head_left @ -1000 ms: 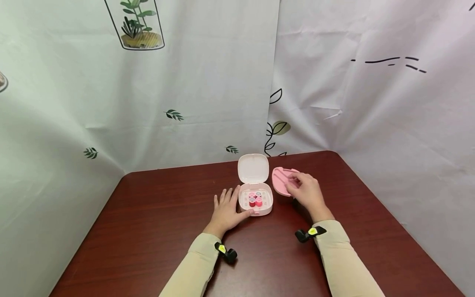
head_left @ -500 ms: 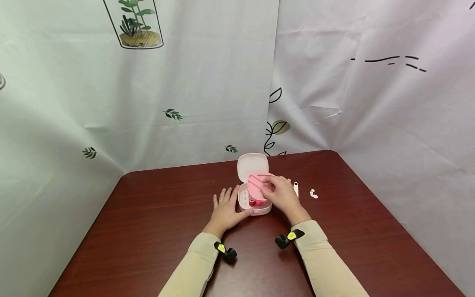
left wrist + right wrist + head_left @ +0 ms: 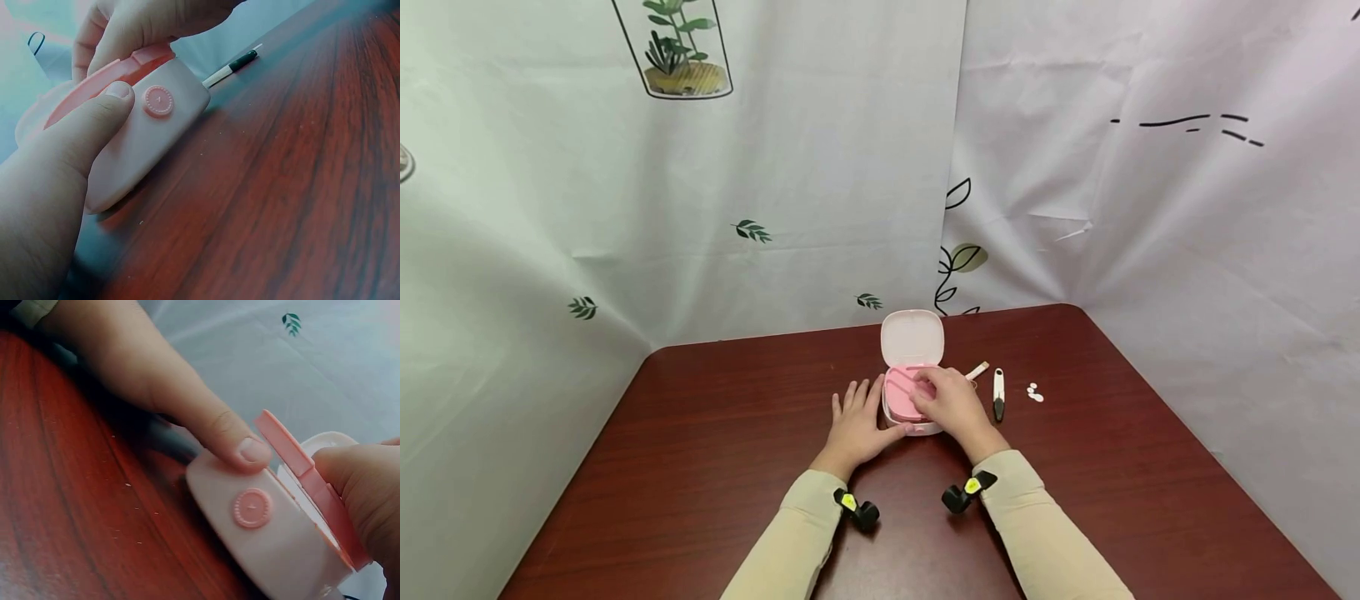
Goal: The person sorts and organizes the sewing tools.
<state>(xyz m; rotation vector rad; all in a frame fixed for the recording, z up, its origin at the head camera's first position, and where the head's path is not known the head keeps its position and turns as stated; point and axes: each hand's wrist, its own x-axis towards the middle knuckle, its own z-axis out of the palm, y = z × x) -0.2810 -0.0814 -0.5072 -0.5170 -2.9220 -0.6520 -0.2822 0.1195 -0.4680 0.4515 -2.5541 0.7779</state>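
A pale pink case (image 3: 925, 426) stands open on the dark red table (image 3: 715, 442), its white lid (image 3: 912, 337) upright behind it. My right hand (image 3: 943, 399) pinches a darker pink insert tray (image 3: 898, 397) and holds it tilted on the case's open top. In the right wrist view the tray (image 3: 307, 476) slants over the case (image 3: 275, 544), one edge raised. My left hand (image 3: 857, 417) lies flat on the table at the case's left, its thumb (image 3: 94, 128) pressed on the case's front beside a round button (image 3: 158, 100). The tray hides what is inside the case.
Right of the case lie a black-and-white pair of snips (image 3: 997, 394), a small white stick (image 3: 977, 371) and a few tiny white discs (image 3: 1034, 392). Printed cloth walls (image 3: 1150, 217) close the table's back and sides.
My right hand carried the pink tray from the table at the right over to the case and set it on the open top, uncovering the snips, stick and discs. My left hand stayed put.
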